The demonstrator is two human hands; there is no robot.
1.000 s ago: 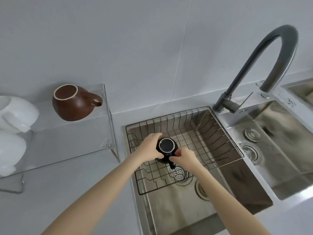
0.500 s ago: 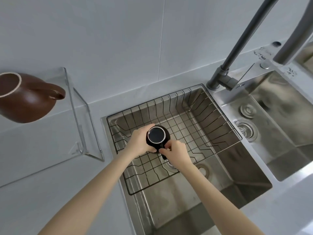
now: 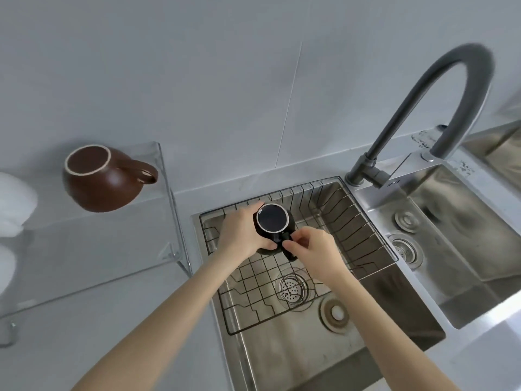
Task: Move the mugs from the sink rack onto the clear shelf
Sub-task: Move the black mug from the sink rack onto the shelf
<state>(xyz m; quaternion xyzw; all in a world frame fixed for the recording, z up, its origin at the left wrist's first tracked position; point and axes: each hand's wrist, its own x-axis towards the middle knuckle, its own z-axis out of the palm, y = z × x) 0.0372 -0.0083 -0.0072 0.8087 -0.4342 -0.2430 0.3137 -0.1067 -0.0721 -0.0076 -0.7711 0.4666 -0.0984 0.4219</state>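
The sink rack (image 3: 363,221) sits in the sink (image 3: 282,354); a mug (image 3: 273,227) is over it, hands at 9 and 3 o'clock; the shelf (image 3: 98,249), at 9 o'clock, holds another mug (image 3: 107,179); the faucet (image 3: 439,108) stands at 2 o'clock.

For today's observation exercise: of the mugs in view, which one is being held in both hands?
The black mug, upside down over the sink rack, gripped by the left hand and right hand. The brown mug rests untouched on the clear shelf.

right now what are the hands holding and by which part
Both hold the black mug, upside down over the rack: left hand wraps its body, right hand pinches the handle.
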